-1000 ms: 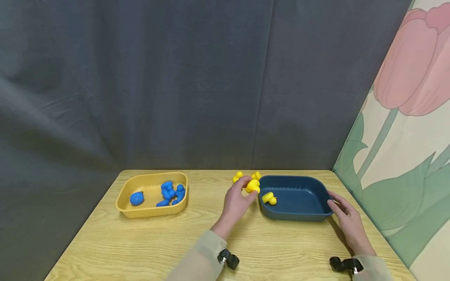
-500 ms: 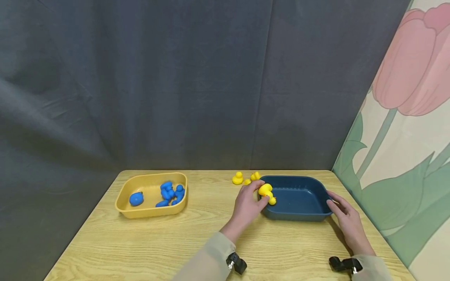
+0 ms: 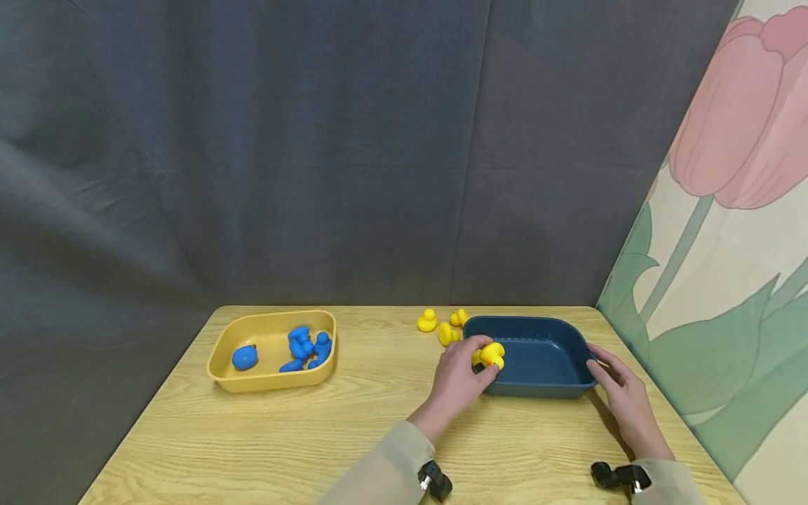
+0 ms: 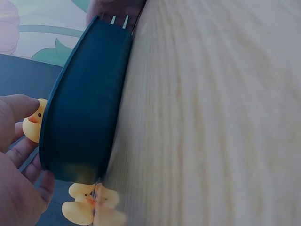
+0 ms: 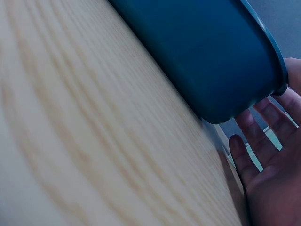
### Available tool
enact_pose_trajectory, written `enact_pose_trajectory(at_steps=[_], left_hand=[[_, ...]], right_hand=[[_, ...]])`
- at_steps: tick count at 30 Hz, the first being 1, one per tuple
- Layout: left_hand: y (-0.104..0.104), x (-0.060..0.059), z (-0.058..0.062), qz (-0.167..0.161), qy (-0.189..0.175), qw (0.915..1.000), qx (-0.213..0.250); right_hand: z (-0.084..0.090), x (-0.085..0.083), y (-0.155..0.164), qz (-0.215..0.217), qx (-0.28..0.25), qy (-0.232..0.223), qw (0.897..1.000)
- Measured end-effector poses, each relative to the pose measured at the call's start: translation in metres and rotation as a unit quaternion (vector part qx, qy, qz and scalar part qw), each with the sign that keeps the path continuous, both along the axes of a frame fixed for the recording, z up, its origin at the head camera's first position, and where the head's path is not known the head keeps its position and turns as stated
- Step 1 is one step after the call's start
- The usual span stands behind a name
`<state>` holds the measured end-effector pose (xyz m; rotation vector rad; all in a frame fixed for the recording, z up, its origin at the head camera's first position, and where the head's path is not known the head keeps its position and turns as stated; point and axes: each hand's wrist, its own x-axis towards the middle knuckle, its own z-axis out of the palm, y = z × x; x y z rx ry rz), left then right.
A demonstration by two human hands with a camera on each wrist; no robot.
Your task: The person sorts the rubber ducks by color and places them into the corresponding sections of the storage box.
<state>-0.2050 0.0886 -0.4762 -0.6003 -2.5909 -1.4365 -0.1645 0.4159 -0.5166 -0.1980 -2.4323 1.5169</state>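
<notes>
My left hand pinches a yellow rubber duck between thumb and fingers, over the left end of the dark blue tray. In the left wrist view, the held duck's head shows just past the tray's rim. Another yellow duck lies in the tray, mostly hidden behind the held one. My right hand touches the tray's right end; in the right wrist view its fingers are extended, with the fingertips at the outer wall and the thumb near the rim.
Three yellow ducks stand or lie on the wooden table left of the tray, including an upright duck. Further left, a yellow tray holds several blue ducks. A dark curtain hangs behind; a flower-patterned wall rises at the right.
My left hand has carried the duck rightward from beside the blue tray, over its left rim and lower above the duck lying inside. My right hand has stayed at the tray's end.
</notes>
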Motion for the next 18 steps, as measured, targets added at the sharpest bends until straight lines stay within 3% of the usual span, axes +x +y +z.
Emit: enact_pose_trajectory(at_steps=[18], left_hand=[[0.0028,0.0017,-0.0036,-0.013,0.015,0.9998,-0.005]], right_hand=[[0.0,0.0,0.0009,0.001,0.0,-0.005,1.0]])
